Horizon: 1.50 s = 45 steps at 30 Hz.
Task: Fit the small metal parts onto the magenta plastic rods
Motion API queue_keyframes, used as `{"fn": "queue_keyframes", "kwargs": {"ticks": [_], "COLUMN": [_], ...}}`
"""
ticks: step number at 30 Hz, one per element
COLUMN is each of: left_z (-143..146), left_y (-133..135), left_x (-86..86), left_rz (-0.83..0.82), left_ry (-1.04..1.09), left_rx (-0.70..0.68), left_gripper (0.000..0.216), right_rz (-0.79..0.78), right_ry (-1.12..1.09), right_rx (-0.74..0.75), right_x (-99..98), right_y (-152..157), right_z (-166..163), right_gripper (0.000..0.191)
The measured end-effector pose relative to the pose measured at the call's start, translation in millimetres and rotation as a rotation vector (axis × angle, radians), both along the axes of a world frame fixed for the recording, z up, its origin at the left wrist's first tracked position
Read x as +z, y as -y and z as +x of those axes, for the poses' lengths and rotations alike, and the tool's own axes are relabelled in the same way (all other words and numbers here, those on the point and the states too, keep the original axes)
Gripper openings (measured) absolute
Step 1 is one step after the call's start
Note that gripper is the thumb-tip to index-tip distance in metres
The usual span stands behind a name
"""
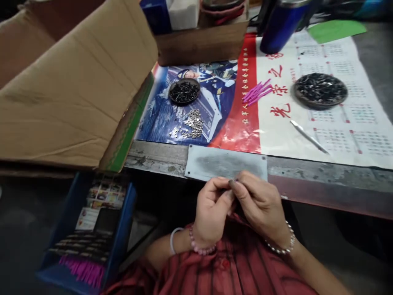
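My left hand [213, 211] and my right hand [260, 205] meet in front of my chest, just off the table's front edge. Thumbs and fingertips of both are pinched together; whatever they hold is hidden or too small to name. Right behind them a grey metal plate [215, 162] is fixed at the table edge. Beyond it lie a heap of small silvery metal pieces [194, 123], a small round dish of black pieces [184, 91], a bunch of pink sticks [257, 92] and a slim silver pointed tool [308, 136]. Farther right stands a larger dish of dark pieces [321, 90].
A large open cardboard box [76, 90] takes up the left side. Below it, a blue bin [130, 209] holds pink sticks, dark bundles and cards. A blue tumbler [281, 26] and a green sheet [336, 30] are at the back. A printed calendar poster [333, 135] covers the tabletop.
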State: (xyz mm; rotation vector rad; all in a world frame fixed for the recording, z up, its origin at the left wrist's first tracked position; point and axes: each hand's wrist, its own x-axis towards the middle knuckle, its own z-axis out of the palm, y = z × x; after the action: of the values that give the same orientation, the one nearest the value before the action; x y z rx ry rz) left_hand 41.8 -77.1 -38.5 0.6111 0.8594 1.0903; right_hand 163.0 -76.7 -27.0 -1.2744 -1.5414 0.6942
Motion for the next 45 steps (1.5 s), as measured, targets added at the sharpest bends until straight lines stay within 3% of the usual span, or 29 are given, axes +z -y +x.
{"fn": "queue_keyframes", "kwargs": {"ticks": [4,9,14,19,26,38,41,45], "left_z": [-2,-4,-7,-12,-18,-26,-26,-21], "left_y": [-1,3,0,-11,-14,-15,-14,-12], "left_x": [-0.2,-1.4,1.8,9.5,16.1,20.5,22.2,22.8], "left_rz": [0.004,0.004,-0.054,-0.144,-0.28,-0.257,-0.234,-0.238], "left_ry": [0.025,0.047,0.043,0.099,0.216,0.17,0.14,0.136], "left_rx": [-0.004,-0.034,-0.009,0.015,-0.083,-0.038,-0.025,-0.049], "left_gripper": [0.021,0.021,0.023,0.027,0.031,0.032,0.032,0.033], "right_rz": [-0.054,-0.018,0.15,0.241,0.213,0.358,0.351,0.27], "right_ry": [-0.024,0.143,0.281,0.191,0.233,0.493,0.517,0.435], "right_rx": [-0.009,0.014,-0.142,-0.293,-0.174,-0.242,-0.226,-0.301], "right_x": [3.8,4.9,3.7,0.7,0.6,0.1,-1.9,-5.1], "right_y": [1,1,10,16,8,4,8,10], "right_z": [3,2,-1,4,-6,-13,-11,-8], "right_gripper": [0.012,0.037,0.015,0.015,0.019,0.014,0.019,0.011]}}
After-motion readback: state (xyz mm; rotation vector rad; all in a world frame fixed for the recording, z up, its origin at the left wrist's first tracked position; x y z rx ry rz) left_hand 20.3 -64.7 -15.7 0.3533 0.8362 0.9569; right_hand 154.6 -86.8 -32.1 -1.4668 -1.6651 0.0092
